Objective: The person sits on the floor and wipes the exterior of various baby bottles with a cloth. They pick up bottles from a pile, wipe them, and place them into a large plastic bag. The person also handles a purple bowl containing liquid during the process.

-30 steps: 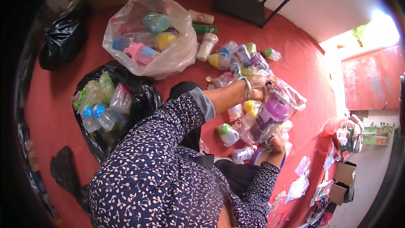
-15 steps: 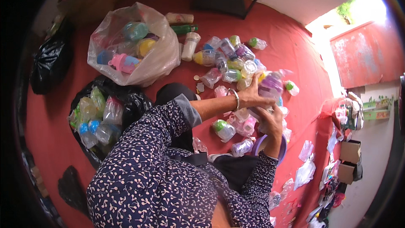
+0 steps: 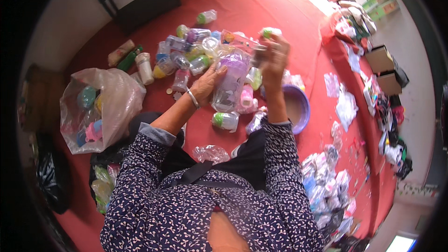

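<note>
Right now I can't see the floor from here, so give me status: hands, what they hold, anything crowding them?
Left hand grips purple-capped bottle in clear wrap. Right hand pinches the wrap's top. Loose bottle pile behind; purple bowl beside.

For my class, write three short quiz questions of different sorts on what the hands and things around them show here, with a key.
1. True or false: the left hand rests on a purple-capped bottle in a clear bag.
2. Which lies right of the bottle, by the right hand? A) purple bowl B) black bag C) chair
3. Fill in: the floor covering is ____.

Key: 1 true; 2 A; 3 red
</note>
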Action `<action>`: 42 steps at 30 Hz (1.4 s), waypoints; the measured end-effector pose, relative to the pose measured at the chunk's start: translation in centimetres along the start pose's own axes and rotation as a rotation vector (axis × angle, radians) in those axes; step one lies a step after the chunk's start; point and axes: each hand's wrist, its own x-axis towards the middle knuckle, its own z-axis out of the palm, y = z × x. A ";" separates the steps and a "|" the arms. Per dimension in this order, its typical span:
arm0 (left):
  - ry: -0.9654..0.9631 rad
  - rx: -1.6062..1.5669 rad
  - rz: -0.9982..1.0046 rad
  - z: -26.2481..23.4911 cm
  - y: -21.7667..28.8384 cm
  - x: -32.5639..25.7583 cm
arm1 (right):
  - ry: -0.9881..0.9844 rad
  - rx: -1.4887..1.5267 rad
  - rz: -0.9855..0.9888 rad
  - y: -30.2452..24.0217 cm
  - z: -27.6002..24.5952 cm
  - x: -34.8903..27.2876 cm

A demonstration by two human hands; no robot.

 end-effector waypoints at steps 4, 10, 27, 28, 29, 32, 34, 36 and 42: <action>-0.065 -0.171 0.023 -2.2 -0.2 0.1 | -0.375 -0.428 -0.278 2.4 2.5 -1.6; -0.048 -0.531 0.025 -3.4 3.6 0.5 | -0.046 -0.081 0.347 3.8 -1.7 -1.4; -0.193 0.207 -0.131 -2.3 1.5 -2.2 | 0.042 0.238 0.694 4.7 -4.4 -0.1; -0.244 0.074 -0.077 -1.7 1.0 -2.4 | -0.001 0.308 0.669 3.3 -3.9 0.1; -0.302 0.061 -0.088 -2.1 0.8 -2.2 | 0.079 0.363 0.651 3.8 -3.6 0.5; -0.429 -0.035 -0.128 -2.3 1.0 -2.0 | 0.016 0.464 0.692 3.1 -3.8 0.2; -0.418 -0.015 -0.134 -3.0 1.4 -1.7 | -0.075 0.486 0.742 2.8 -3.3 -0.1; -0.465 0.121 -0.097 -4.6 1.3 -0.3 | -0.245 0.489 0.788 2.6 -3.2 -0.8; -0.177 0.170 -0.139 -1.5 2.3 -1.2 | -0.289 0.299 0.744 3.4 -2.1 -1.0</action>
